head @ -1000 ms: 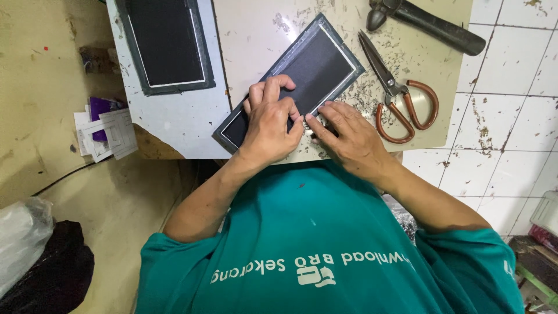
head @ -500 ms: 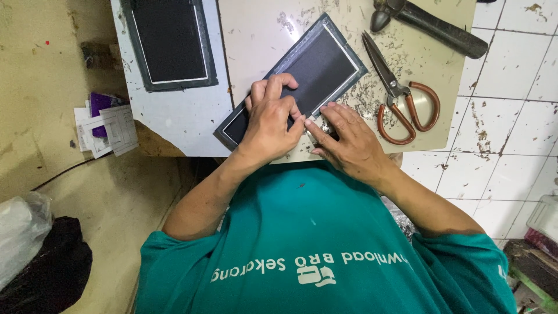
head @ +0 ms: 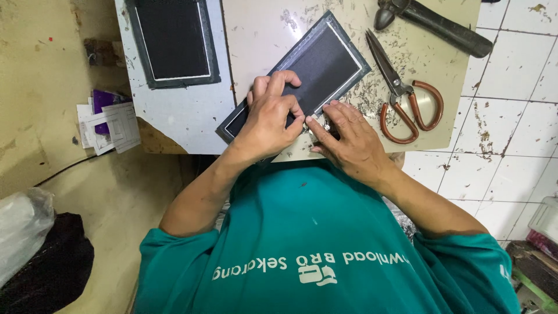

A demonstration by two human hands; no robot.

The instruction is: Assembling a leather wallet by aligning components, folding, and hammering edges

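Note:
A dark rectangular panel (head: 325, 64) with a pale grey border lies slanted on a beige board (head: 261, 35) strewn with cut scraps. My left hand (head: 270, 116) rests on the panel's near end with curled fingers and holds it down. My right hand (head: 349, 139) sits just to the right. Its fingertips press the panel's near long edge, touching my left thumb. What lies under the fingertips is hidden.
Orange-handled scissors (head: 401, 93) lie right of the panel, a dark hammer-like tool (head: 436, 26) behind them. A second dark panel (head: 172, 40) sits on a white board (head: 180, 110) at left. Paper scraps (head: 107, 125), a bag (head: 23, 232) and white floor tiles (head: 511, 116) surround the table.
Both hands stay on the panel's near end; my right fingertips have shifted slightly along its edge. The view has drifted a little.

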